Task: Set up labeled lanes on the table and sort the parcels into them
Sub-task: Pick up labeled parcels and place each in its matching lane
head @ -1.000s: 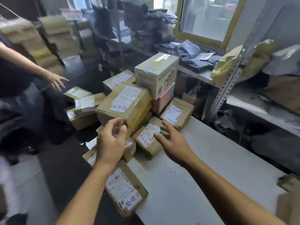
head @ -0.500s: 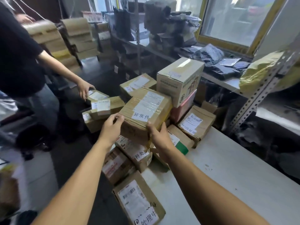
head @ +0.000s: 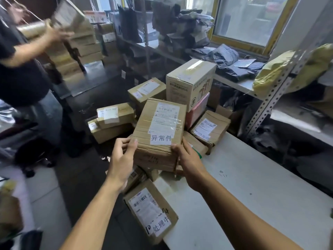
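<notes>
A brown cardboard parcel (head: 158,127) with a white shipping label and a handwritten white tag sits on top of a heap of parcels at the white table's (head: 252,186) left end. My left hand (head: 122,159) grips its near left corner, and my right hand (head: 187,161) grips its near right corner. Below it, a flat parcel (head: 151,212) with a barcode label and a handwritten tag hangs over the table's edge. A tall white-brown box (head: 191,83) stands on a pink box (head: 196,109) behind. More labelled parcels (head: 210,129) lie around.
Another person in a dark shirt (head: 19,69) stands at the left, lifting a blurred parcel (head: 66,15). Metal shelving (head: 270,100) with grey mailer bags (head: 232,64) and a yellow bag (head: 288,69) runs along the right. Stacked cartons (head: 82,44) stand behind.
Both my hands have closed on the near corners of the tagged parcel, and it now lies squarer to me. The other person has lifted a parcel off the heap and raised it.
</notes>
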The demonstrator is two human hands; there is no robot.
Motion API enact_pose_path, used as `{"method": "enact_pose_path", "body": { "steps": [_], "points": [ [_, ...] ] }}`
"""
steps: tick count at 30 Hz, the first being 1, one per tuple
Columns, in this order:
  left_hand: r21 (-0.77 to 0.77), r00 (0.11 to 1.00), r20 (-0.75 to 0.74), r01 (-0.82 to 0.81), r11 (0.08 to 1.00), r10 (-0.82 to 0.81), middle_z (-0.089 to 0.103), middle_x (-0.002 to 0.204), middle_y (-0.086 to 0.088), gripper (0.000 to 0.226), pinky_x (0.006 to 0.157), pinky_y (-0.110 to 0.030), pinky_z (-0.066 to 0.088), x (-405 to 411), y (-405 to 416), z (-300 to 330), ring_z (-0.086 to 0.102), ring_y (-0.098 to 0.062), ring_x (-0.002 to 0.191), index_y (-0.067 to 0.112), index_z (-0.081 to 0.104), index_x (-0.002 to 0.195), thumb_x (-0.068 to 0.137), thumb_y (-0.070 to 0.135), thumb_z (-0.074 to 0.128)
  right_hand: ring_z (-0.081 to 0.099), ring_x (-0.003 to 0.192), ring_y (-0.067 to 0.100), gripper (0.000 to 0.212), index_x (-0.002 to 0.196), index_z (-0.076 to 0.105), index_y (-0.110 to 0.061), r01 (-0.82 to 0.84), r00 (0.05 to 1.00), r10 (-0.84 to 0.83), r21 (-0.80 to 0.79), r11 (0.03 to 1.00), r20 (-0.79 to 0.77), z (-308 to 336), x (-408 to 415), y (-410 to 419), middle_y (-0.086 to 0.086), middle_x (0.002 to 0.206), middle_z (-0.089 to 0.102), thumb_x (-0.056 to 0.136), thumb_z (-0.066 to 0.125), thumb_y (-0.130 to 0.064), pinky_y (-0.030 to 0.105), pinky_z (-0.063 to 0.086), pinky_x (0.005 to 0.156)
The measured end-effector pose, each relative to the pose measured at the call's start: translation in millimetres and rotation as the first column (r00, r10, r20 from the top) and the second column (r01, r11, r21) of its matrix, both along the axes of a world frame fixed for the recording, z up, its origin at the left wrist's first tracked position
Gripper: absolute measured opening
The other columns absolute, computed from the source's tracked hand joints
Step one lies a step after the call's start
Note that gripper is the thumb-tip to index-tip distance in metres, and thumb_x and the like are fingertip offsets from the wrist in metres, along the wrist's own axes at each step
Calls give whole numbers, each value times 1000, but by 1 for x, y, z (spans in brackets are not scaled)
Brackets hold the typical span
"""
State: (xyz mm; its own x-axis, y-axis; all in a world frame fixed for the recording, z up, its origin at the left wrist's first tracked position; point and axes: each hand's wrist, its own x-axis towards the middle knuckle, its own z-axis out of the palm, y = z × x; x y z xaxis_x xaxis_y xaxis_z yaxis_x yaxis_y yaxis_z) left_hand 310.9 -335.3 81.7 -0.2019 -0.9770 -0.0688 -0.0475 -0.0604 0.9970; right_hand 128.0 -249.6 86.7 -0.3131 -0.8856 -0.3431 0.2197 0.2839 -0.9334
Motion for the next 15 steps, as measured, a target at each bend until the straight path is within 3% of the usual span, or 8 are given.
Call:
{"method": "enact_pose_path", "body": {
  "steps": [2, 5, 8, 11, 15],
  "points": [
    [22, 998, -6, 58, 998, -58, 65, 121, 6, 56, 100, -46, 48, -5, 24, 3, 61, -16, 116, 37, 60, 116, 72, 71, 64, 65, 101, 11, 38, 133, 50, -55, 0, 1000, 1, 15, 1000, -20, 4, -9, 27, -17, 116, 66, 98, 52, -42, 23, 55, 62],
    [40, 970, -42, 241, 970, -240, 69, 123, 9, 41, 104, -44, 45, -22, 62, 8, 62, -11, 117, 44, 66, 116, 81, 64, 60, 70, 89, 1, 30, 126, 54, -56, 25, 999, -23, 38, 999, -45, 7, -27, 72, -27, 97, 72, 100, 48, -42, 26, 55, 65],
    [27, 947, -27, 319, 947, -319, 71, 118, 10, 38, 101, -44, 47, -43, 101, 11, 65, -9, 112, 42, 67, 115, 84, 61, 56, 70, 93, 8, 32, 130, 57, -48, 69, 993, -64, 52, 996, -95, 11, -44, 122, -23, 101, 72, 100, 46, -42, 29, 56, 71],
    [4, 930, -1, 368, 930, -368, 71, 116, 12, 39, 97, -42, 49, -67, 141, 12, 65, -8, 111, 40, 64, 117, 84, 60, 54, 70, 91, 3, 35, 133, 56, -42, 134, 984, -129, 32, 990, -119, 14, -59, 174, -20, 107, 72, 102, 43, -36, 19, 56, 60],
    [-16, 883, 21, 470, 883, -469, 71, 111, 17, 39, 83, -25, 50, -98, 195, 15, 65, 0, 103, 38, 61, 117, 84, 58, 51, 68, 92, -1, 36, 136, 55, -40, 216, 970, -211, 25, 976, -123, 19, -74, 246, -19, 110, 72, 104, 39, -35, 14, 54, 59]
  ]
}}
